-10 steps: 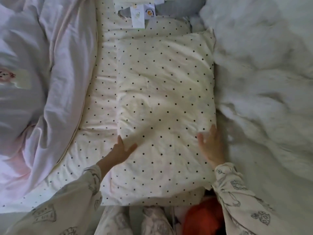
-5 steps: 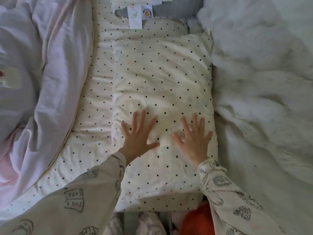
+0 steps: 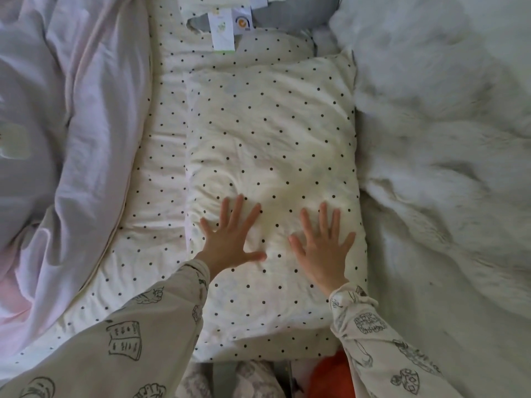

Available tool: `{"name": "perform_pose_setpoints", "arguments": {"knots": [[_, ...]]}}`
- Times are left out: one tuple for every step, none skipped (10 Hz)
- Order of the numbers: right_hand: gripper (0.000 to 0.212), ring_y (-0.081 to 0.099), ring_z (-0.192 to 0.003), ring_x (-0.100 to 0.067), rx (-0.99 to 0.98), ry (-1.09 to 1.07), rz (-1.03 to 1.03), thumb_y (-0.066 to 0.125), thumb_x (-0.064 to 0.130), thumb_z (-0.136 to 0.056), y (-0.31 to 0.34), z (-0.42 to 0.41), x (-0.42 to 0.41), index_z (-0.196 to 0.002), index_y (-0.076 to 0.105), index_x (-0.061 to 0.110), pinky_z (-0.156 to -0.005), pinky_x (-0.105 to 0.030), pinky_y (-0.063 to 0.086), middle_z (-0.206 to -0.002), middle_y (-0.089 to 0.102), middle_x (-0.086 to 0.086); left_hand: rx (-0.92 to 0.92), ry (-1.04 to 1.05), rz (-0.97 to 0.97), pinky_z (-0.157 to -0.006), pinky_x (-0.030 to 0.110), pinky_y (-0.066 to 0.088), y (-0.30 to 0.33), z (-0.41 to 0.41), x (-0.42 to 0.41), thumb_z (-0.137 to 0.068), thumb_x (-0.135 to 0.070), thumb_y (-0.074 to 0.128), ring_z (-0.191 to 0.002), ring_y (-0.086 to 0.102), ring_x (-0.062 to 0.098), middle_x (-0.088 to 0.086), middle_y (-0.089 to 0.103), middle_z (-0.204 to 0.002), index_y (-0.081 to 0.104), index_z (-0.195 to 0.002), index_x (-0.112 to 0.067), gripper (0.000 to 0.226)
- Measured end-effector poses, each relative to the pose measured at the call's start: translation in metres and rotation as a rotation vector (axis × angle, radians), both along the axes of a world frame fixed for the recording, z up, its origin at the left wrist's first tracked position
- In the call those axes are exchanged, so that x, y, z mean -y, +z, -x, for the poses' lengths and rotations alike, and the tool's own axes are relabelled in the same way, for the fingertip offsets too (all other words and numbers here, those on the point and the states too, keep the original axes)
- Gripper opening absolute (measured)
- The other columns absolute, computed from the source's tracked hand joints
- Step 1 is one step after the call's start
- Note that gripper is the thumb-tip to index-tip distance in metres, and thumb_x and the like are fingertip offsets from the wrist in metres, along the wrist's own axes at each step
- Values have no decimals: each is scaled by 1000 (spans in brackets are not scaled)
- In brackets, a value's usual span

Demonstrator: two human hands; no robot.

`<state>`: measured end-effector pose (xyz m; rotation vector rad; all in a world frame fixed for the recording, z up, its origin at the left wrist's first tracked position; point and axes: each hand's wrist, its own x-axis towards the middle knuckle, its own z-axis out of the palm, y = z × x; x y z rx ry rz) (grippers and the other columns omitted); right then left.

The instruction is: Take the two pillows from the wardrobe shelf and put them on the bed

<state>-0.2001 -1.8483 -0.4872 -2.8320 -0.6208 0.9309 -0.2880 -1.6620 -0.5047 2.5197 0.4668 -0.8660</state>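
A cream pillow with black dots lies flat on the bed, lengthwise away from me, on a sheet of the same dotted cloth. My left hand rests palm down on the pillow's near left part, fingers spread. My right hand lies palm down on its near right part, fingers spread too. Neither hand grips anything. A second dotted cushion shape shows just beyond the pillow's far end; I cannot tell if it is the other pillow.
A pale pink duvet is bunched along the left. A white fluffy blanket covers the right side. A grey cushion with paper tags lies at the far end. Something orange sits by the near edge.
My hands left the pillow's side edges and came onto its top, palms flat and fingers spread. Over the last half second they have stayed there.
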Motion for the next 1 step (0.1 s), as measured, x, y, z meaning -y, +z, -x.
{"name": "perform_pose_setpoints", "arguments": {"knots": [[58, -15, -146, -22, -112, -127, -189, 32, 53, -95, 21, -11, -3, -148, 14, 36, -113, -63, -1, -160, -9, 3, 5, -1, 8, -101, 77, 0, 3, 0, 2, -67, -73, 56, -135, -37, 26, -9, -45, -142, -30, -131, -48, 110]]}}
